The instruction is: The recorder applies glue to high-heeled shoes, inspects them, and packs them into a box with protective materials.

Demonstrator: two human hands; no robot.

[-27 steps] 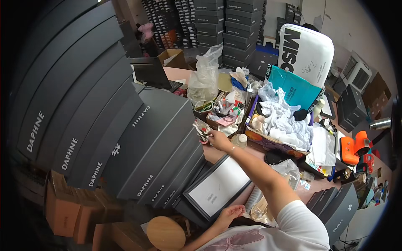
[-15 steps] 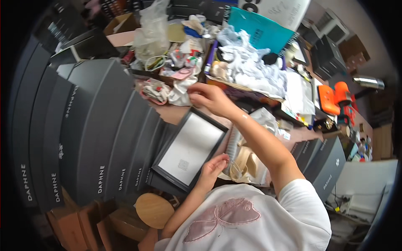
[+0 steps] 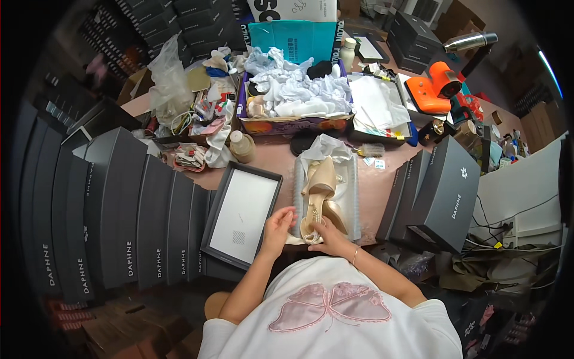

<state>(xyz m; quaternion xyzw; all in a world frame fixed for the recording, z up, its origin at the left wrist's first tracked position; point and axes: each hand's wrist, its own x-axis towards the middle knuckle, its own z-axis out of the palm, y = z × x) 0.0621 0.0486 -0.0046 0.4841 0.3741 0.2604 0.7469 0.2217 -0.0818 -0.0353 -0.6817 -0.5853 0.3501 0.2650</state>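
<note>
Close to the near edge of the worktop (image 3: 269, 157), just in front of the person, an open grey shoebox (image 3: 354, 197) lined with white tissue holds a pair of beige shoes (image 3: 320, 197). They are pale, glossy, pointed at the toe and lie lengthwise side by side, one with its slim heel turned up. Both hands meet at the near end of the box: the left hand (image 3: 278, 226) has its grip half open, fingertips resting on the box's corner, while the right hand (image 3: 327, 234) closes its grip on the heel end of the nearer shoe. Just left of the box lies its dark lid (image 3: 241, 215), inside up, showing a white panel. Rows of dark boxes (image 3: 143, 215) stand further left, and two more (image 3: 439, 191) stand right.
</note>
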